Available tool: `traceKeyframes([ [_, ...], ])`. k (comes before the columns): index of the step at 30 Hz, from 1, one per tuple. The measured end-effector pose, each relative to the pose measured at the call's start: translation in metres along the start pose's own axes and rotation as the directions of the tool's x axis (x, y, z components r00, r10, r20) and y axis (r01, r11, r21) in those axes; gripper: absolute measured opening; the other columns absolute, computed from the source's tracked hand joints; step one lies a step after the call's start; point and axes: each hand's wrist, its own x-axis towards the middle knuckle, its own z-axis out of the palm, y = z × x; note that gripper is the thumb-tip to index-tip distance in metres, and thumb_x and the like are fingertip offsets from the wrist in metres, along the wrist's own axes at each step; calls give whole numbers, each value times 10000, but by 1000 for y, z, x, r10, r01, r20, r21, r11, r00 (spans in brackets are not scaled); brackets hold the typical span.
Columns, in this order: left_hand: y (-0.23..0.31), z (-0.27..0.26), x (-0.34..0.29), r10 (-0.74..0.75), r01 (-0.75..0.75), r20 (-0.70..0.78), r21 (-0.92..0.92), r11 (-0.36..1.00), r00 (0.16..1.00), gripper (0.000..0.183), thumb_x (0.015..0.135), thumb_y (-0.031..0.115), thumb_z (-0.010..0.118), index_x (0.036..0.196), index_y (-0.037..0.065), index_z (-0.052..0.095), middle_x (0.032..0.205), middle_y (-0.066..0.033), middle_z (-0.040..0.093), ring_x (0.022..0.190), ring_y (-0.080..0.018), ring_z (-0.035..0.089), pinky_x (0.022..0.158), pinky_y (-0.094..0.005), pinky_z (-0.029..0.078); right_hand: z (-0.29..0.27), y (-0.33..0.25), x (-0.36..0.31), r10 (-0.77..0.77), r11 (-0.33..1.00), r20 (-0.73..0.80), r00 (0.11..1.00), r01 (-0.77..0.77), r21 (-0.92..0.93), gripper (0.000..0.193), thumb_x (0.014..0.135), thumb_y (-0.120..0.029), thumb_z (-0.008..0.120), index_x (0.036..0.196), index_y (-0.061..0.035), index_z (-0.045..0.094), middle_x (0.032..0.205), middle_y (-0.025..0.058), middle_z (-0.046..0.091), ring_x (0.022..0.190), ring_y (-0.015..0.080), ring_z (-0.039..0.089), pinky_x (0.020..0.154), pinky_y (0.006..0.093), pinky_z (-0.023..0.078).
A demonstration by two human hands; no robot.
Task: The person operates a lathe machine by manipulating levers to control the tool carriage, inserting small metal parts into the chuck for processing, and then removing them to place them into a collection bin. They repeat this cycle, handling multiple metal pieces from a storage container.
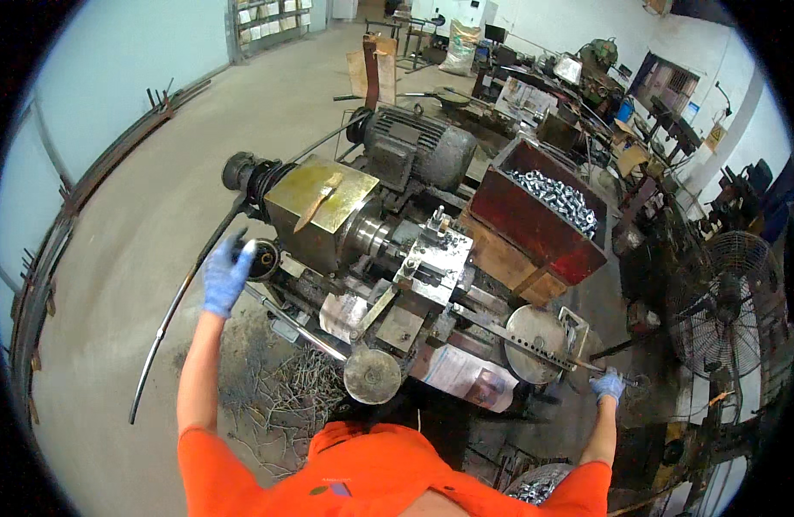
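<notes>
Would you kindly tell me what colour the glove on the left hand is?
The glove is light blue, best seen in the head view.

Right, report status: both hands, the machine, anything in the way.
Left hand at the dark handwheel, grip unclear. Right hand at the lever's end. Brush lying on yellowish machine housing. Wiry scrap on floor alongside.

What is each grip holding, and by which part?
Right grip: apparently the metal lever, by its outer end. Left grip: beside the black handwheel; hold unclear.
</notes>
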Motion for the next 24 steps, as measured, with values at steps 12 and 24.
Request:
traceKeyframes([
  [12, 21, 88, 34, 387, -368, -8, 290, 883, 922, 339, 861, 289, 520, 1148, 111, 555, 822, -149, 623, 656, -290, 610, 578, -383, 479, 31, 17, -90, 44, 996, -67, 997, -39, 85, 683, 685, -470, 638, 1232, -94, 483, 1286, 119, 462, 1251, 282, 349, 1056, 412, 221],
  [24, 70, 142, -46, 514, -524, 146, 47, 850, 846, 257, 856, 222, 502, 1054, 74, 574, 685, -109, 556, 539, -265, 555, 485, -388, 425, 62, 30, -94, 62, 990, -217, 974, -32, 139, 621, 643, -454, 674, 1106, -55, 562, 1187, 154, 521, 1146, 306, 443, 1028, 416, 257],
])
